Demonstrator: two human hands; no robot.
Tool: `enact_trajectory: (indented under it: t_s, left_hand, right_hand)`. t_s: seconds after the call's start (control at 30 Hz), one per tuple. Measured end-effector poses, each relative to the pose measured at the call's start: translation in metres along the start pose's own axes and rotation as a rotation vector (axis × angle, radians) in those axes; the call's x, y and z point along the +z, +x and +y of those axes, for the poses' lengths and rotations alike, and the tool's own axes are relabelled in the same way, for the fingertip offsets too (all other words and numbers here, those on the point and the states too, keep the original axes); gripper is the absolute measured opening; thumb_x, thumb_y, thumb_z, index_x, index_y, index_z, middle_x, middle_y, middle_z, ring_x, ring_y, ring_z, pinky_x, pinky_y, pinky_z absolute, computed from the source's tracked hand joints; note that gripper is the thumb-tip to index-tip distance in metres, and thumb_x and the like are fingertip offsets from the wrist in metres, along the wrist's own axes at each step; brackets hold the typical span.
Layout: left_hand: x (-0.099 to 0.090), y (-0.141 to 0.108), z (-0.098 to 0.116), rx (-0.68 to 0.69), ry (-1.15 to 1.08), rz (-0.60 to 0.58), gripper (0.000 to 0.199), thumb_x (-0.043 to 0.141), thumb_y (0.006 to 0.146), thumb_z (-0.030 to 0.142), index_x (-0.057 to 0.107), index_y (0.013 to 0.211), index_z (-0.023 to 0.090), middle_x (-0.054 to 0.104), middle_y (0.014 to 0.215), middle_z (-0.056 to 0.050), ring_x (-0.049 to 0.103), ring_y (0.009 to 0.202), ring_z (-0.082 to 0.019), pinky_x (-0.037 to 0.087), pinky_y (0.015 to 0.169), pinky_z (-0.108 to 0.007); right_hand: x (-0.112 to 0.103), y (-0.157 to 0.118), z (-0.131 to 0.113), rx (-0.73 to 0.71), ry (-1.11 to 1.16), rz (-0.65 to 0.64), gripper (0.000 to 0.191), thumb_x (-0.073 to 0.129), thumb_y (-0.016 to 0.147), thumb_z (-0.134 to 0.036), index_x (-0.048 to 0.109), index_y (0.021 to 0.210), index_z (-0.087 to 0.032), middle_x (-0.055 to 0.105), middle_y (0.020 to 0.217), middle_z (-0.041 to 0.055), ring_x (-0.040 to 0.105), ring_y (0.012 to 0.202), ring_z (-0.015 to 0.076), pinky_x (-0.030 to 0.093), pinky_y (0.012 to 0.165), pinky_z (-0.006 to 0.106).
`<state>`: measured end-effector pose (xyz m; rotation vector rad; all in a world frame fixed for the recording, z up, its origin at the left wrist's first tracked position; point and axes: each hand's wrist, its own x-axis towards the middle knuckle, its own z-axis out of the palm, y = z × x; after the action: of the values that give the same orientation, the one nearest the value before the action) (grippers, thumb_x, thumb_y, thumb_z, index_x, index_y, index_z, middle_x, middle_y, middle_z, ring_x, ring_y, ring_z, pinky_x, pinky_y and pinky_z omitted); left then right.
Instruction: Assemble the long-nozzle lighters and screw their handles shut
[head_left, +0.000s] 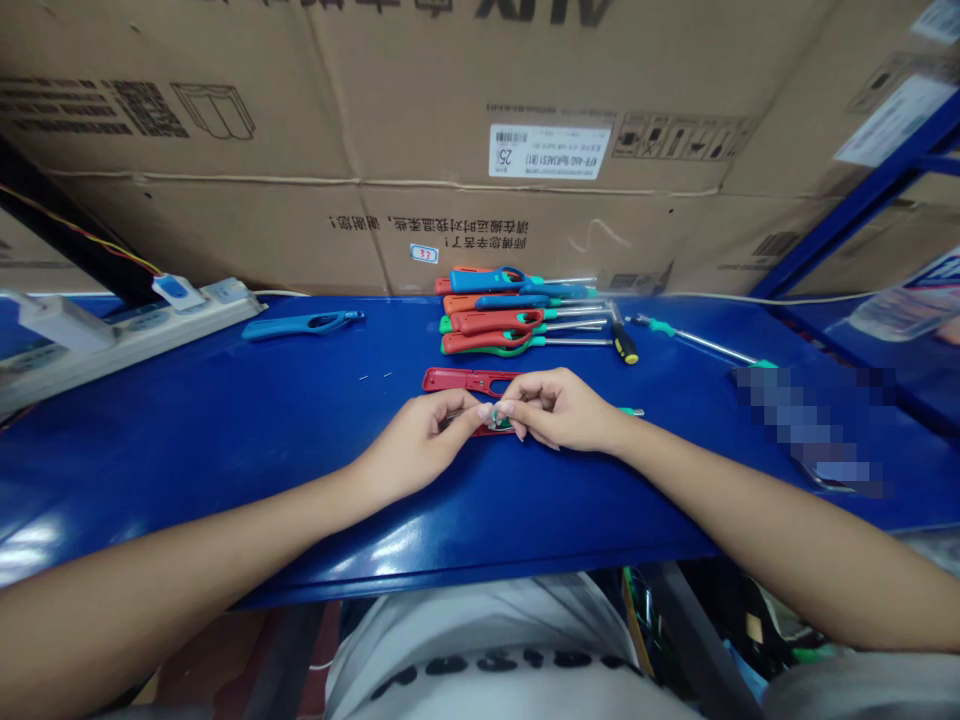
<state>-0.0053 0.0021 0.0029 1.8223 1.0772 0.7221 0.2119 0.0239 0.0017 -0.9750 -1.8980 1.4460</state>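
Meeting at the fingertips above the desk (480,520), the left hand (409,445) and right hand (566,410) both pinch a small green part (496,416), whose exact form the fingers largely hide. It is probably very light and easily dropped; thumb and forefinger pads suit it, with gentle pressure in case it is fragile. Beneath the fingertips, a partly covered red casing (487,431) shows; a metal tip (636,412) projects beyond the right wrist.

Just behind lies an open red half-shell (450,379) with a trigger loop. It appears to be thin, stiff, smooth plastic, best taken by the long edges of its body, since the loop likely flexes more. Two slender metal pins (363,377) (388,374), to the left, probably roll readily and call for a fingertip pinch.

Farther back, a blue casing (289,326) lies left of stacked utility lighters (495,325); their glossy handles may slide on one another, so each is best gripped around its handle. To their right rests a yellow-and-black-handled tool (624,345). A cardboard box (420,120) stands behind.
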Motion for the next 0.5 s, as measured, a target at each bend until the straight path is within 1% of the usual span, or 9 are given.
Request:
enact_trajectory:
  t_s: [0.17,0.27,0.37,0.43,0.5]
  left_hand:
    - [0.0009,0.0000,-0.0004,0.003,0.002,0.014,0.038,0.052,0.096,0.048,0.068,0.087,0.015,0.071,0.084,-0.005,0.061,0.078,-0.018,0.044,0.071,-0.029]
    - [0.0007,0.0000,0.0014,-0.001,-0.024,0.019,0.039,0.053,0.096,0.049,0.068,0.087,0.015,0.071,0.082,-0.004,0.060,0.075,-0.017,0.043,0.069,-0.028]
    - [-0.0004,0.0003,0.0035,-0.006,-0.059,0.010,0.039,0.053,0.095,0.050,0.069,0.087,0.015,0.071,0.083,-0.003,0.059,0.075,-0.017,0.044,0.070,-0.027]
    - [-0.0014,0.0006,0.0048,-0.004,-0.061,0.014,0.039,0.054,0.095,0.050,0.067,0.083,0.016,0.069,0.081,-0.002,0.058,0.074,-0.016,0.043,0.070,-0.027]
    - [-0.0023,0.0008,0.0059,0.001,-0.050,0.022,0.039,0.054,0.094,0.050,0.065,0.078,0.016,0.065,0.075,-0.001,0.054,0.070,-0.014,0.041,0.066,-0.026]
  right_hand:
    - [0.0020,0.0000,-0.0008,-0.017,-0.040,0.029,0.036,0.070,0.086,-0.050,0.064,0.082,-0.015,0.063,0.061,-0.0023,0.046,0.036,0.0039,0.034,0.034,0.016]
    - [0.0019,0.0004,-0.0018,0.001,-0.015,0.029,0.038,0.070,0.086,-0.052,0.064,0.082,-0.015,0.063,0.061,-0.0023,0.046,0.035,0.0042,0.034,0.033,0.017]
    - [0.0018,0.0007,-0.0020,0.000,0.008,0.037,0.039,0.070,0.085,-0.053,0.065,0.083,-0.014,0.063,0.061,-0.0024,0.046,0.034,0.0045,0.035,0.032,0.017]
    - [0.0020,0.0008,-0.0014,-0.016,0.008,0.049,0.039,0.070,0.085,-0.053,0.066,0.083,-0.014,0.062,0.061,-0.0024,0.046,0.034,0.0047,0.035,0.032,0.018]
    - [0.0024,0.0008,-0.0004,-0.039,0.004,0.063,0.039,0.070,0.085,-0.053,0.068,0.083,-0.014,0.062,0.061,-0.0023,0.046,0.034,0.0046,0.034,0.032,0.018]
